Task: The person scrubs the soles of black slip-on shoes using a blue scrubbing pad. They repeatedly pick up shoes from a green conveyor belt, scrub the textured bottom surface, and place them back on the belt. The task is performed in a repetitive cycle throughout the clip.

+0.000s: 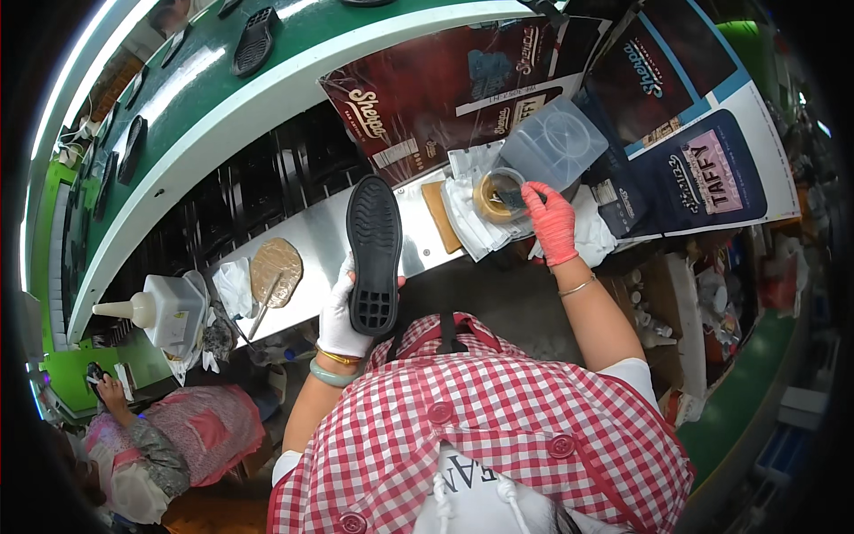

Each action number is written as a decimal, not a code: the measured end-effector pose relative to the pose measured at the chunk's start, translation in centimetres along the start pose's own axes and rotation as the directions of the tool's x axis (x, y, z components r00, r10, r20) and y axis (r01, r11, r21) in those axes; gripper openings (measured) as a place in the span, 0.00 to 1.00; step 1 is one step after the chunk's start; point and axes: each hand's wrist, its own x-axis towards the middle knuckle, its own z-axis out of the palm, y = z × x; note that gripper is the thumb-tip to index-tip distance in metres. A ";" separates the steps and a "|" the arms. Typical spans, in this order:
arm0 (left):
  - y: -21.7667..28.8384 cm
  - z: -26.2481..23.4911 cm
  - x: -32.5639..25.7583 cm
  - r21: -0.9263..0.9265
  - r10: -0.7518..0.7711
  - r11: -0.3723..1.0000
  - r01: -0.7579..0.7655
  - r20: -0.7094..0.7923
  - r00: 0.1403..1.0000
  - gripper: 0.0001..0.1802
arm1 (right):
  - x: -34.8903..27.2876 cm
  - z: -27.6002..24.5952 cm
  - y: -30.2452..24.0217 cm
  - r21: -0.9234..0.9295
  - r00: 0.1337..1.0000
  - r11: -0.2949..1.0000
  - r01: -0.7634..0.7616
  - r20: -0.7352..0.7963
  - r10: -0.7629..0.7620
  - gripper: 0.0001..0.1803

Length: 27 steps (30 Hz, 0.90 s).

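Note:
A black shoe sole (374, 254) stands lengthwise in my left hand (342, 316), which wears a white glove. Its wavy tread faces up, with a grid of square hollows at the near end. My fingers are closed around its lower edges. Over a small clear cup (500, 194) of yellowish-brown stuff, my right hand (551, 222) in a coral-red glove pinches a dark brush-like tool (511, 199). The tool's lower end is in the cup; its exact shape is hard to make out. White folded cloths or papers (469, 209) lie beneath the cup.
A clear plastic tub (556, 142) stands behind the cup, before printed sheets (445, 89). Leftward on the metal ledge (325, 222) lie a brown pad (276, 271) with a thin stick and a white squeeze bottle (165, 311). Beyond runs a green conveyor (200, 62) carrying soles; a co-worker (178, 436) is at left.

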 end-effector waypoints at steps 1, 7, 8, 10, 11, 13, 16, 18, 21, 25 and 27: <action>-0.4 -0.8 0.0 0.010 -0.016 1.000 0.016 -0.022 1.000 0.28 | 0.1 0.0 -0.1 0.070 1.000 0.997 -0.013 -0.027 0.015 0.17; -0.8 -1.6 -0.1 -0.046 -0.025 0.999 0.022 -0.067 0.997 0.29 | -0.3 -0.5 -0.5 0.212 0.997 0.974 -0.077 -0.011 0.081 0.16; -0.9 -1.7 -0.1 -0.035 0.003 0.999 -0.006 -0.086 0.996 0.29 | -0.3 -0.4 -1.0 0.244 0.996 0.966 -0.082 -0.015 0.089 0.16; -0.9 -1.5 -0.3 -0.064 -0.024 0.998 0.021 -0.043 0.999 0.28 | -0.3 -0.5 -1.3 0.235 0.998 0.970 -0.063 0.006 0.063 0.16; -1.0 -1.3 -0.2 -0.063 -0.022 0.998 0.020 -0.029 0.999 0.28 | -0.2 -0.4 -1.2 0.214 0.997 0.974 -0.071 0.019 0.069 0.16; -1.1 -1.3 -0.2 -0.056 -0.026 0.998 0.026 -0.009 1.000 0.27 | 0.0 -0.3 -0.5 0.197 0.998 0.978 -0.065 0.033 0.059 0.17; -1.2 -1.6 -0.3 -0.038 -0.036 0.999 0.035 -0.021 0.999 0.27 | 0.0 -0.1 0.5 0.223 0.998 0.973 -0.059 0.040 0.052 0.17; -1.3 -2.0 -0.2 -0.026 -0.028 0.999 0.026 -0.064 0.998 0.28 | -0.1 -0.5 0.2 0.258 0.995 0.961 -0.095 0.043 0.087 0.17; -1.4 -1.9 0.0 -0.066 0.001 0.998 -0.008 -0.110 0.994 0.34 | -1.4 -0.9 -0.4 0.426 0.959 0.862 -0.273 0.054 0.277 0.15; -1.2 -2.0 0.0 -0.199 -0.055 0.979 0.047 -0.034 0.998 0.41 | -4.9 0.9 -6.7 0.623 0.960 0.743 -0.246 0.261 0.100 0.12; -0.8 -1.3 -0.1 -0.176 -0.024 0.984 0.028 0.023 0.999 0.43 | -7.2 1.9 -11.8 0.602 0.945 0.769 -0.214 0.326 0.008 0.11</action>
